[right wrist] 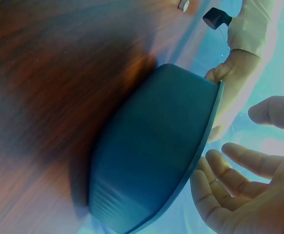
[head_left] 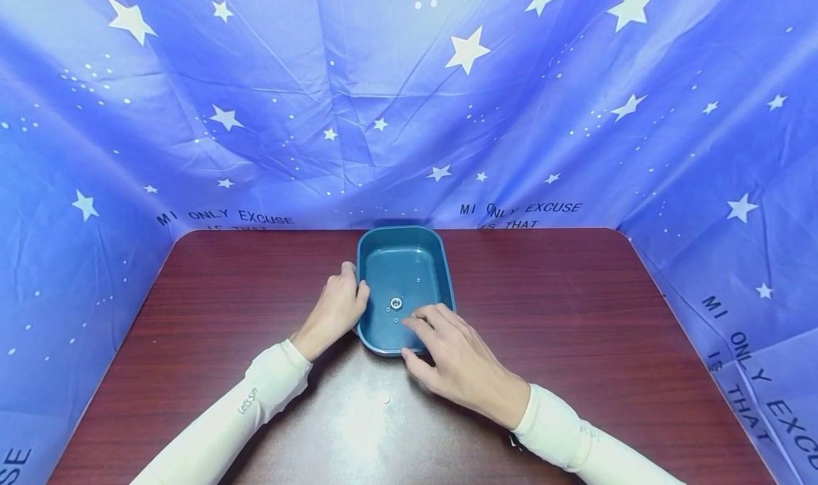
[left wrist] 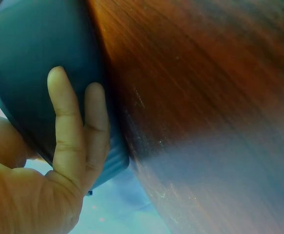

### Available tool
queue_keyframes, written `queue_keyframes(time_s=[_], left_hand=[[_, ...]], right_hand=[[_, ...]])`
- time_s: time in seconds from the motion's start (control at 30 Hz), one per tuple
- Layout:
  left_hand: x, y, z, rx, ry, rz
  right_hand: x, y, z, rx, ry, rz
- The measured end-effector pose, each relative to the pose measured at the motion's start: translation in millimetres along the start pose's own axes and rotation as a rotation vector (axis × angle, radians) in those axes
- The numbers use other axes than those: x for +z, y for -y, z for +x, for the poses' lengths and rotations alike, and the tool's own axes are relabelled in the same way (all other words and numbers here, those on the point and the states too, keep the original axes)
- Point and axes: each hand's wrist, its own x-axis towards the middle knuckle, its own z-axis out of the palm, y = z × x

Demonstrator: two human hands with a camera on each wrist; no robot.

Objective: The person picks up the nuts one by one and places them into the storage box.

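Note:
A dark teal plastic bin (head_left: 402, 233) with rounded corners stands on the table. My left hand (head_left: 335, 300) holds its left wall, the thumb at the rim and fingers (left wrist: 66, 122) lying along the outside. Over the near right corner hovers my right hand (head_left: 450, 350), fingers loosely bent, nothing held. In the right wrist view its fingertips (right wrist: 200, 187) are close to the rim; contact is unclear. On the bin's floor lie a silver ring-shaped piece (head_left: 396, 304) and several tiny round bits, too small to identify.
A small round shiny piece (head_left: 386, 400) lies on the dark red wood-grain table (head_left: 543, 293), nearer than the bin. Blue star-printed cloth (head_left: 396, 80) hangs behind the table and at both sides. The bin's far end is close to the table's back edge.

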Motion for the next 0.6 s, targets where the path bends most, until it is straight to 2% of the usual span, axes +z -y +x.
queue_keyframes(time_s=[0.6], left_hand=[[0.7, 1.8, 1.0, 0.004, -0.009, 0.013]], right_hand=[[0.5, 7.3, -1.0, -0.026, 0.033, -0.001]])
